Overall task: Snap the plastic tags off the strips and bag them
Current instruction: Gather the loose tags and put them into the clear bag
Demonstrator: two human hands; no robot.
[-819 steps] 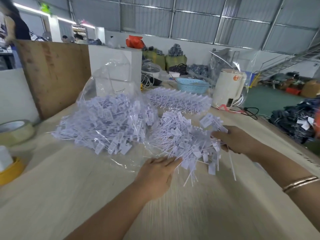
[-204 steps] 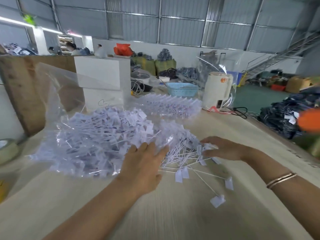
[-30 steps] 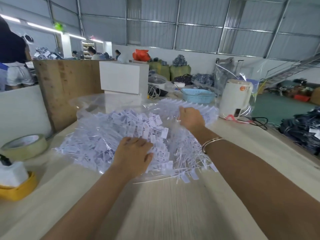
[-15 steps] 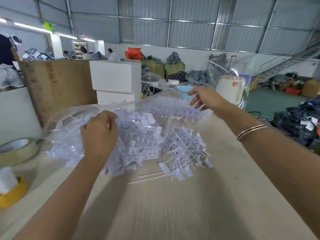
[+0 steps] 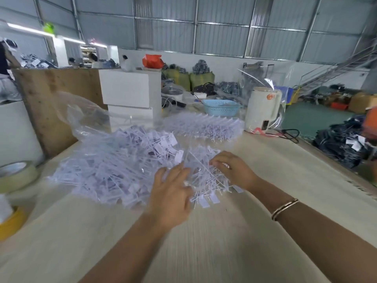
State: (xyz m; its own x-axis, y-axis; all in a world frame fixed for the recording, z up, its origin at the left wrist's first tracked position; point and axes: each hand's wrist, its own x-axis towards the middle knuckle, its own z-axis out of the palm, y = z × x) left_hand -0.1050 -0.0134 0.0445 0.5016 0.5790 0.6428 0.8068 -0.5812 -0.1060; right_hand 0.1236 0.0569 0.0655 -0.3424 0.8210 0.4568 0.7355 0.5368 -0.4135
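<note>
A clear plastic bag (image 5: 85, 117) full of white plastic tags (image 5: 114, 162) lies on the wooden table (image 5: 204, 242), its mouth toward me. A smaller loose pile of tags (image 5: 206, 180) sits at the bag's right edge. My left hand (image 5: 171, 193) rests flat, fingers spread, on the near side of that loose pile. My right hand (image 5: 230, 170) lies on the pile's right side with fingers curled into the tags. Farther back lies a row of uncut tag strips (image 5: 204, 125).
A tape roll (image 5: 16, 176) and a yellow tape dispenser (image 5: 10, 221) sit at the left edge. Behind stand a white box (image 5: 128, 90), a blue basket (image 5: 221, 107) and a white kettle (image 5: 261, 109). Dark garments (image 5: 342, 144) lie at the right.
Both hands let go of the lifted bag mouth and came down. They now lie on the loose tag pile beside the bag. The bag has settled on the table.
</note>
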